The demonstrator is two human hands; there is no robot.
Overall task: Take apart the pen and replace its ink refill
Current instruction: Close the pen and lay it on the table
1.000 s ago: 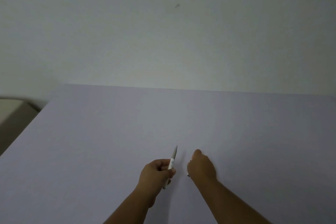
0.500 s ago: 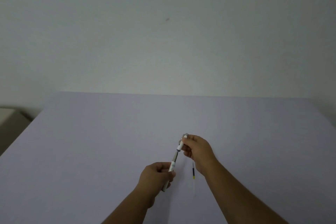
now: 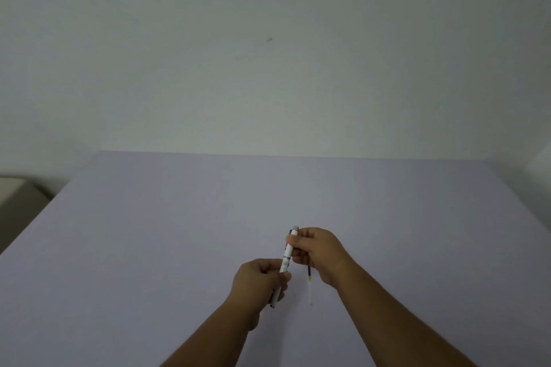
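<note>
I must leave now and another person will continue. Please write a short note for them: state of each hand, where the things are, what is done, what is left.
Left hand: shut on the lower half of the pen, held above the table.
Right hand: fingers pinch the pen's upper half near its grey end.
The two halves look joined or nearly joined; I cannot tell if they are fully tight.
A refill lies on the table, just right of the pen and partly under the right hand. I cannot tell if it is the old or the new one.
Left: check the joint is tight and test the pen.

Refill [image 3: 310,283] lies on table [image 3: 149,232], right of pen [image 3: 286,256].
</note>
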